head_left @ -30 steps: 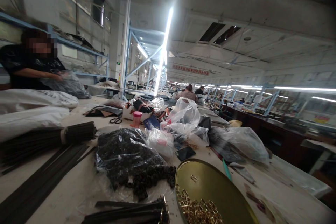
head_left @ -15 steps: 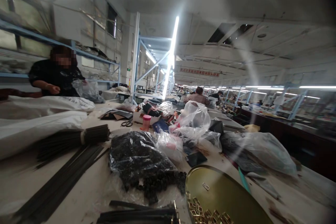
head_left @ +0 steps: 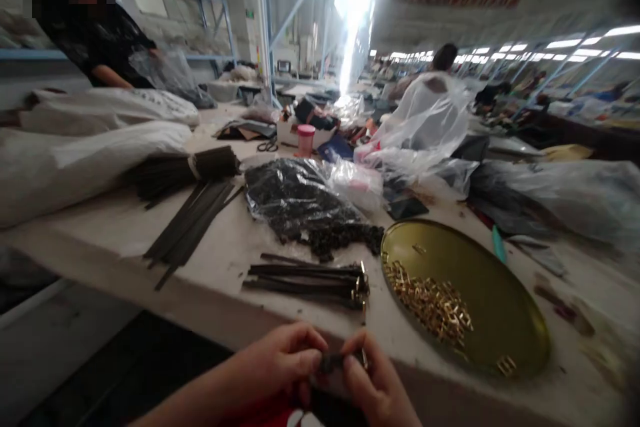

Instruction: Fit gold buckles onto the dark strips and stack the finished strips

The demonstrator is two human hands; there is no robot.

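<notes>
Grip of left hand, right hand, dark strip crosswise

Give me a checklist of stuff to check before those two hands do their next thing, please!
1. Left hand pinching the small dark piece: ok.
2. Right hand at that piece's other end: ok.
3. Gold bit by the right fingers properly fixed to the piece: cannot tell, too blurred.
4. Pile of gold buckles inside the round tray: ok.
5. Dark strips with gold ends lying on the table, apart from the tray: ok.
6. Black bits all inside the clear plastic bag: not ok, some spill out.
</notes>
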